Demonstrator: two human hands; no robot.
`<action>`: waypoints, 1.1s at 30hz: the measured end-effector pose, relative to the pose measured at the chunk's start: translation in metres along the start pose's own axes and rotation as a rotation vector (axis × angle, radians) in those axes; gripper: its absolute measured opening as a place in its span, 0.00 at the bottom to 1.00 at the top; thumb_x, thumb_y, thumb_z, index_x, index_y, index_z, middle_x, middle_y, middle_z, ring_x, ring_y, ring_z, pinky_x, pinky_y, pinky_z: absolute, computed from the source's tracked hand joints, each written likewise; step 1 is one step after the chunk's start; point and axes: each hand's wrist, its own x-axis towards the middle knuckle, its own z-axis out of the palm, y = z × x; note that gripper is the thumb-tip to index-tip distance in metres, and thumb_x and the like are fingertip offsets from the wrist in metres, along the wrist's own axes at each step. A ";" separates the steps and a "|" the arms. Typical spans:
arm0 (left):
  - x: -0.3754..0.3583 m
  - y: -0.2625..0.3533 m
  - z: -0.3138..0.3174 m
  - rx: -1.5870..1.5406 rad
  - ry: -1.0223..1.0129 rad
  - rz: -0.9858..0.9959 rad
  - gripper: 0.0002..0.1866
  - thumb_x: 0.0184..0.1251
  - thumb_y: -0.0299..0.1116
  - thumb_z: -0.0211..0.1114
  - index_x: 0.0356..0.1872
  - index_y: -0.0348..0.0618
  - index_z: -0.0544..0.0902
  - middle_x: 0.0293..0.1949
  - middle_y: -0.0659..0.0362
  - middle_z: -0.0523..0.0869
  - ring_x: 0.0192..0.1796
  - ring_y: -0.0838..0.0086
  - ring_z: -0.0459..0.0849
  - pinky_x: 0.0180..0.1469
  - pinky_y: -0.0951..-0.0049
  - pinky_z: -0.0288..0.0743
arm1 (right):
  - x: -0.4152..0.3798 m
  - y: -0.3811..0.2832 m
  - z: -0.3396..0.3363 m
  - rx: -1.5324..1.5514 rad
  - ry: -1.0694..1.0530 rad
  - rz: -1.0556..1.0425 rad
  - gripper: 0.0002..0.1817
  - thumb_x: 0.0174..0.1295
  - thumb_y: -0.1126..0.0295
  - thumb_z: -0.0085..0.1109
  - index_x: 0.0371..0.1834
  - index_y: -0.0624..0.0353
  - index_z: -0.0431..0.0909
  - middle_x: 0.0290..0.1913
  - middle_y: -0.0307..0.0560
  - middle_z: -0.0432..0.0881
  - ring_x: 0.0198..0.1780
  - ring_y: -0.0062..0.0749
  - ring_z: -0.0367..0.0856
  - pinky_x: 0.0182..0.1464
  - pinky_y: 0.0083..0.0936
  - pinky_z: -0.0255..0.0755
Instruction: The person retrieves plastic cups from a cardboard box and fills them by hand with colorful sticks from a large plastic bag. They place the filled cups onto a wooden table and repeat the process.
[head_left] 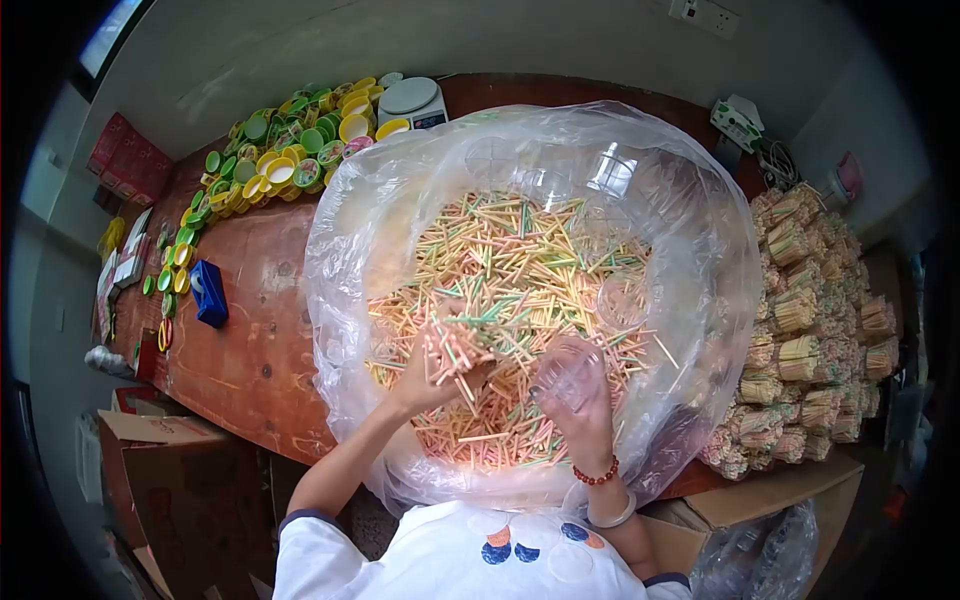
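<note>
My left hand (420, 385) is closed around a bunch of thin pastel sticks (450, 352), pink, yellow and green, jutting out at several angles. In my right hand (588, 418) is a clear plastic cup (570, 372), tilted, with fingers wrapped about it; its contents are hard to make out. Both hands are over a large heap of loose sticks (510, 245) inside a big clear plastic bag (345, 270) with its mouth spread wide. More clear plastic containers (622, 300) lie on the heap's right and far sides.
Yellow and green round lids (275, 170) pile up at the back left, beside a white scale (410, 97). A blue tape dispenser (208, 292) stands on the reddish table (250, 370). Bundled sticks (800, 330) are stacked at right. Cardboard boxes (195, 500) flank me below.
</note>
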 end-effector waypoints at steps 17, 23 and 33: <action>0.007 0.056 0.056 -0.328 0.035 0.188 0.19 0.70 0.27 0.71 0.59 0.42 0.77 0.48 0.57 0.86 0.72 0.56 0.78 0.84 0.48 0.51 | 0.008 -0.020 0.034 -0.580 0.045 -0.162 0.39 0.45 0.75 0.81 0.64 0.58 0.74 0.55 0.52 0.77 0.56 0.51 0.80 0.56 0.43 0.77; 0.004 0.029 0.057 -0.237 -0.138 0.230 0.26 0.69 0.36 0.72 0.61 0.42 0.68 0.67 0.43 0.81 0.82 0.48 0.60 0.84 0.42 0.44 | 0.008 -0.013 0.037 -0.618 0.010 -0.224 0.30 0.47 0.74 0.80 0.56 0.57 0.82 0.56 0.48 0.78 0.59 0.48 0.78 0.57 0.44 0.77; 0.012 0.040 0.041 -0.205 -0.180 0.093 0.45 0.60 0.69 0.72 0.65 0.41 0.71 0.76 0.44 0.70 0.79 0.60 0.67 0.76 0.58 0.63 | 0.019 -0.005 0.029 -0.059 -0.105 0.103 0.27 0.61 0.79 0.67 0.65 0.61 0.74 0.60 0.49 0.81 0.60 0.35 0.83 0.56 0.33 0.80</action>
